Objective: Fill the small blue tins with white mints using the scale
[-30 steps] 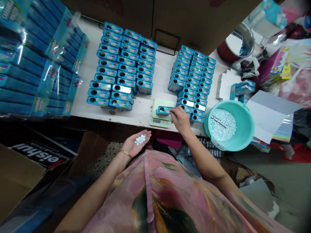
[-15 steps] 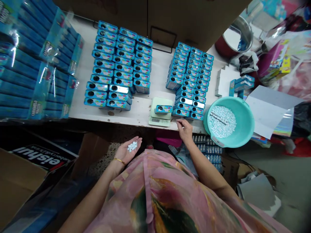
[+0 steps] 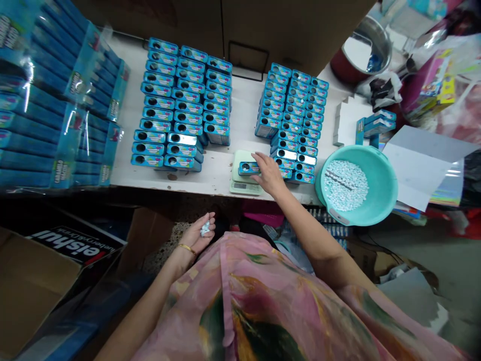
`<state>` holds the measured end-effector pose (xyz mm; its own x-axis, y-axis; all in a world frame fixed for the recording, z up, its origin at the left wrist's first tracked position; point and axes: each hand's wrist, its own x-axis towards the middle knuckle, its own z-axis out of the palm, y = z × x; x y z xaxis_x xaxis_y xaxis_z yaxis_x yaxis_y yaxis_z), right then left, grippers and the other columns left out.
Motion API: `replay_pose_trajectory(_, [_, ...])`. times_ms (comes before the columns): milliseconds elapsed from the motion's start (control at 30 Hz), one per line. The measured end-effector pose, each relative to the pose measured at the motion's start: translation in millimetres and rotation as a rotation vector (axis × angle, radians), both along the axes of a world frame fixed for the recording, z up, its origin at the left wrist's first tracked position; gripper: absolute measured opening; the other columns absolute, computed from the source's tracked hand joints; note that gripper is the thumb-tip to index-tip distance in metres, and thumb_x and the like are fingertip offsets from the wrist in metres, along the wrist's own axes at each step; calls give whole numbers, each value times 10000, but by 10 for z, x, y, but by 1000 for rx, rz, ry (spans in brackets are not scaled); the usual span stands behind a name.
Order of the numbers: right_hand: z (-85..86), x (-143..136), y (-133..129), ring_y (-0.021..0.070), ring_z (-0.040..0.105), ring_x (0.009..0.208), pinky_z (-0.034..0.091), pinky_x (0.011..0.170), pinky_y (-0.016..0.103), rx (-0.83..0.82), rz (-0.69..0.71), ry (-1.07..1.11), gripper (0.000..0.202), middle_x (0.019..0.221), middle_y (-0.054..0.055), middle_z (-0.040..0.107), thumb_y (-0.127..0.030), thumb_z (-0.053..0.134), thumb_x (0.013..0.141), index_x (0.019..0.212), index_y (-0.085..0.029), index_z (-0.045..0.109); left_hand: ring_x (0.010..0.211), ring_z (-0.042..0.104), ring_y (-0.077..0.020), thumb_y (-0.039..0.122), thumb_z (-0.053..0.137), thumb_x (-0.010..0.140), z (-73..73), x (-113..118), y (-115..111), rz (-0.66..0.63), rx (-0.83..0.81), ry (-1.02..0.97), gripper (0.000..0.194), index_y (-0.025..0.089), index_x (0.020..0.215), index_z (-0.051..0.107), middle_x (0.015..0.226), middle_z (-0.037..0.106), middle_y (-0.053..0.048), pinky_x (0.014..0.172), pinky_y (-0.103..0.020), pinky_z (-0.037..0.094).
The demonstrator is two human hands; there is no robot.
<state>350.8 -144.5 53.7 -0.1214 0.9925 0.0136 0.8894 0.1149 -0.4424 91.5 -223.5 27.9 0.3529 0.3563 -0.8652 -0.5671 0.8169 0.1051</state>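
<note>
Glossy blue tin (image 3: 248, 168), smooth plastic basin (image 3: 387, 198), matt white table (image 3: 246, 120)

Two hands are seen — the left hand (image 3: 197, 233) cupped around a small heap of white tablets (image 3: 205, 228), too bunched to be counted, and the right hand (image 3: 267, 174) laid on one blue box (image 3: 248, 168). One scale (image 3: 244, 181) is placed under that box. Two blocks of blue boxes are stacked on the surface (image 3: 240, 118) — a left block (image 3: 180, 105) and a right block (image 3: 295, 120), each three columns wide. One teal basin (image 3: 383, 175) is counted, and one metal pot (image 3: 363, 50).
</note>
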Motion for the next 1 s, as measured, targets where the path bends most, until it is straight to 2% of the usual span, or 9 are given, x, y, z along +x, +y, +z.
replay_pose_trajectory(233, [-135,26,48,246,432,1014,354,857,392,-52,45,-24,498,1132,98,491,-188,542,726,1206,-175,412,436,446,-41,97,471,772,-29,-87,-66,38,-35,16,114,108,816,575,598,513,-13,289,-108,284])
replay_pose_trajectory(333, [-144,70,25,247,432,1006,356,849,387,-45,48,-33,496,1130,96,489,-182,538,722,1201,-173,412,443,455,-43,92,470,771,-36,-119,-74,51,-46,20,116,108,818,574,600,516,-13,297,-113,294])
replay_pose_trajectory(467, [-96,54,7,236,447,949,374,818,358,-48,25,-25,377,1051,85,522,-182,525,732,1107,-171,484,444,453,-43,91,461,775,-39,-122,-57,58,-52,12,118,104,812,572,600,513,-12,302,-115,300])
replay_pose_trajectory(533, [-39,-60,12,235,444,925,376,808,355,-39,17,-13,349,1016,82,529,-206,520,743,1089,-175,490,446,454,-42,87,446,781,-45,-122,-45,52,-40,10,131,97,810,573,605,515,-17,301,-111,295])
replay_pose_trajectory(733, [118,-657,80,232,411,955,361,838,345,-22,109,19,366,1068,87,501,-218,495,766,1125,-160,454,445,461,-43,82,434,786,-25,-162,-4,57,-5,31,142,82,799,576,608,515,-22,308,-113,309])
replay_pose_trajectory(800, [115,-707,89,229,413,952,360,838,340,-20,85,26,363,1062,89,503,-208,483,770,1127,-152,450,437,457,-41,81,425,791,-13,-187,1,69,-3,40,151,80,804,576,606,514,-20,311,-115,311])
replay_pose_trajectory(867, [74,-599,88,229,418,951,361,834,340,-6,20,27,356,1053,92,507,-205,473,774,1125,-146,451,432,453,-40,81,413,797,-12,-211,-4,82,-4,41,163,79,807,575,603,514,-20,307,-113,304])
replay_pose_trajectory(1000, [-45,-134,102,234,442,945,378,807,347,-15,-110,-25,338,1028,94,522,-232,468,784,1109,-143,468,435,462,-48,80,410,797,-19,-189,2,95,-42,53,164,83,789,574,593,522,-27,301,-112,300])
